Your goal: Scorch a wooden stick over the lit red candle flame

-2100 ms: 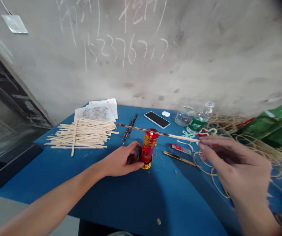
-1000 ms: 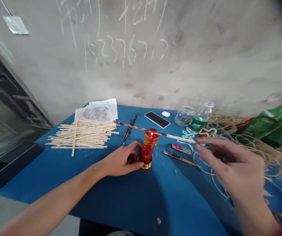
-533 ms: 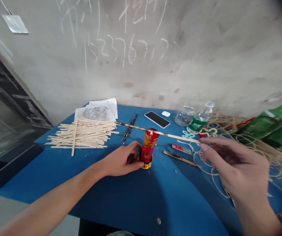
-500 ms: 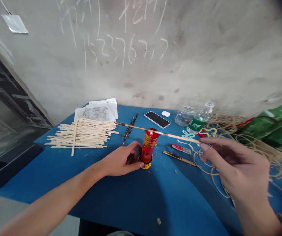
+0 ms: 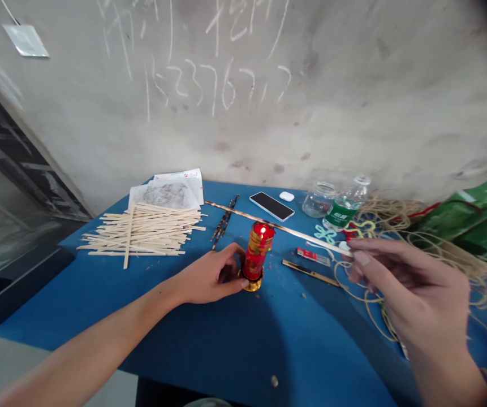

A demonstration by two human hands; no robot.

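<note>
A lit red candle (image 5: 255,254) with a gold base stands upright on the blue table. My left hand (image 5: 215,274) is closed around the lower part of the candle, fingers at its base. My right hand (image 5: 413,288) pinches the right end of a thin wooden stick (image 5: 298,233), scorched dark in patches along its length. The stick slants across just above and behind the candle's top, where the flame shows. Several charred sticks (image 5: 225,219) lie behind the candle. To the left is a pile of pale sticks (image 5: 154,229), one lying crosswise.
Papers (image 5: 184,183) lie behind the pile. Farther back are a phone (image 5: 271,206), a white earphone case (image 5: 286,196), a glass jar (image 5: 317,199) and a water bottle (image 5: 347,206). A lighter (image 5: 313,256), a utility knife (image 5: 310,272) and tangled twine (image 5: 389,217) are to the right.
The stick has shifted slightly right and its far end has tipped up and away, with my right hand moving along. The flame now shows. My left hand has stayed at the candle.
</note>
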